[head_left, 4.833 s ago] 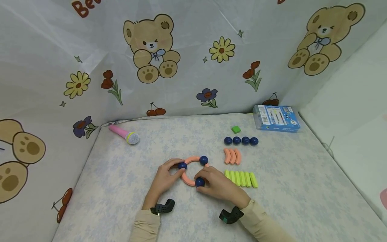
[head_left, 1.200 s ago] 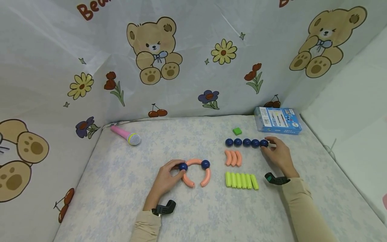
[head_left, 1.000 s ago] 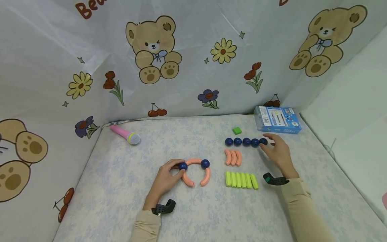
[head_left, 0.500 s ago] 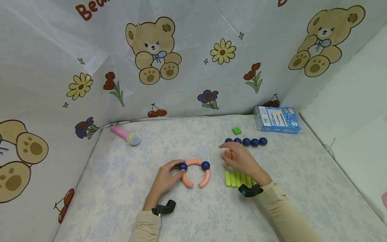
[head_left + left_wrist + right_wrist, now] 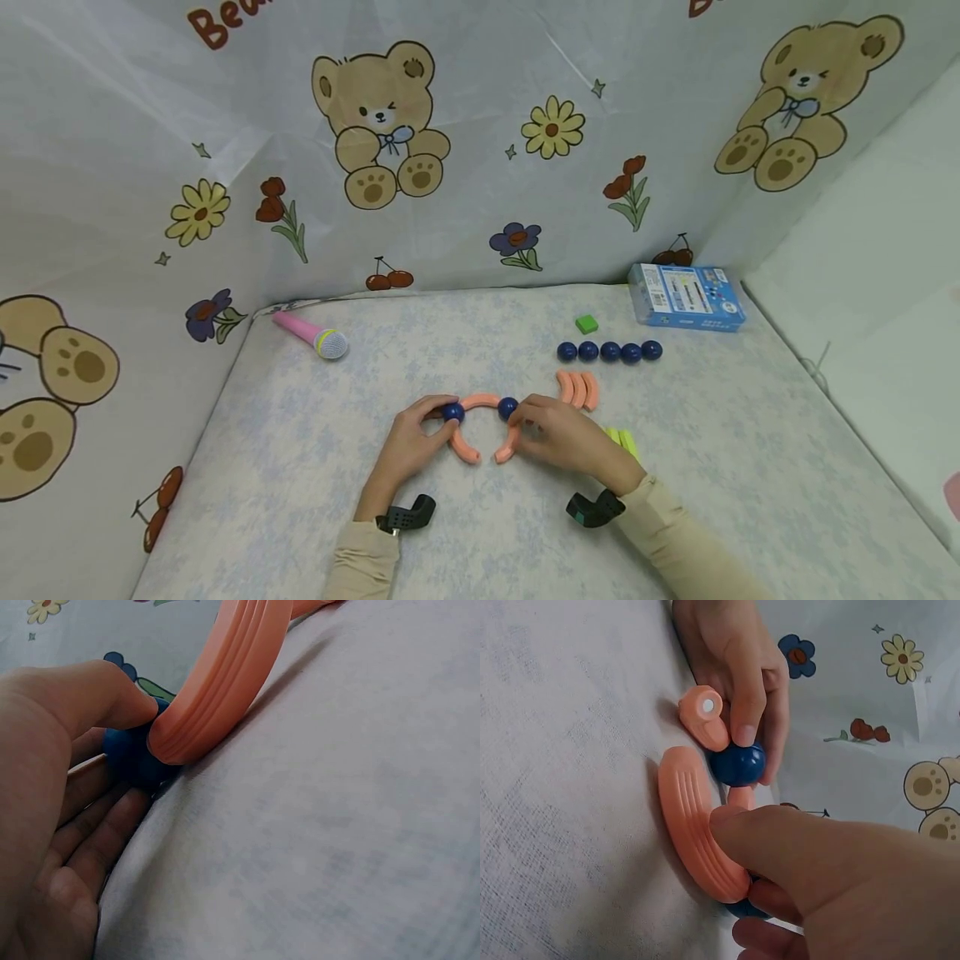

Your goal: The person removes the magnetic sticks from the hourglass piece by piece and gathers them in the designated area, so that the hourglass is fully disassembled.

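Note:
On the table lies an incomplete ring of orange curved magnetic rods and navy balls, its gap facing the person. My left hand [image 5: 408,442] pinches the ring's left ball [image 5: 139,754] between thumb and fingers, with the left curved rod [image 5: 464,448] running from it. At the ring's right side, my right hand [image 5: 566,437] grips the right curved rod [image 5: 697,825], thumb along its ridged side. Its fingertips are close to the right ball [image 5: 507,407], partly hidden in the right wrist view. A top curved rod [image 5: 480,401] links the two balls.
Right of the ring are a row of navy balls [image 5: 611,352], three loose curved rods [image 5: 577,390] and lime-green sticks [image 5: 627,442], mostly behind the right hand. Farther back are a green block [image 5: 587,324] and a blue box [image 5: 693,297]. A pink microphone [image 5: 309,335] lies back left.
My right hand took a ball from the ring's front, left it at the right end of the ball row, then came back to the ring's right rod. My left hand has stayed put.

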Demonstrator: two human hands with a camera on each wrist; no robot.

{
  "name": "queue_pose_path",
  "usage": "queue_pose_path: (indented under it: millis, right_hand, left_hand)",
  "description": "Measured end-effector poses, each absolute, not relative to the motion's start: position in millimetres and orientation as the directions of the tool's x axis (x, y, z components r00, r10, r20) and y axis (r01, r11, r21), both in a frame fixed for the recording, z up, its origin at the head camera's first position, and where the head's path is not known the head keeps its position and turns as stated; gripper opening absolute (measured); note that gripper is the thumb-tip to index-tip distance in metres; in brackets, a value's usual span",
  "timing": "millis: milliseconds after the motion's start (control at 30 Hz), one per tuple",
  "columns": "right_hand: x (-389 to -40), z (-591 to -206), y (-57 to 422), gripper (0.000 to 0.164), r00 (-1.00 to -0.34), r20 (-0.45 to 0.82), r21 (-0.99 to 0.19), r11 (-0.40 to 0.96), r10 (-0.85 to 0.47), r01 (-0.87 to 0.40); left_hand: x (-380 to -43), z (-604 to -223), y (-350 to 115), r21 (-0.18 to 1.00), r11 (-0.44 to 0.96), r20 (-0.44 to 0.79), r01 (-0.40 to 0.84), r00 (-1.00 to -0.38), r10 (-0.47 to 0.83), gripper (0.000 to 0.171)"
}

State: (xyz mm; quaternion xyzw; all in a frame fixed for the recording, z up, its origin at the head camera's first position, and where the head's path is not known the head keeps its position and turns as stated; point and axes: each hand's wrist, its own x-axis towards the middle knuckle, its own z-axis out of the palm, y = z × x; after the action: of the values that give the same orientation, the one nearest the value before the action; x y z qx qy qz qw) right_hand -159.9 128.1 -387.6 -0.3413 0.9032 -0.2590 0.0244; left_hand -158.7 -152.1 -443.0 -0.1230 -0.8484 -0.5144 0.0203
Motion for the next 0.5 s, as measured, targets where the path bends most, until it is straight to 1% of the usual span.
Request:
queue_pose_path:
  millis: [233,400,500]
  right_hand:
    - [-154.0,-388.4,122.6,0.037,-0.789,0.104,-0.460,0.674,-0.605,-0.577]
    - [-151.5,-388.7,121.1,0.041,-0.795,0.106,-0.451,0.684,-0.597,-0.573]
    - [-150.3,-388.2,121.6,0.040,-0.797,0.103,-0.462,0.681,-0.596,-0.569]
  left_hand:
    - [-158.2,-443.3,-152.6,0.869,0.440,0.160,0.225,-0.970,0.180,0.037]
    - [-157.7,-443.3,-152.0,0.872,0.443,0.147,0.210,-0.974,0.173,0.036]
    - [-157.8,-443.0,-151.6,0.873,0.441,0.147,0.210,-0.974,0.173,0.035]
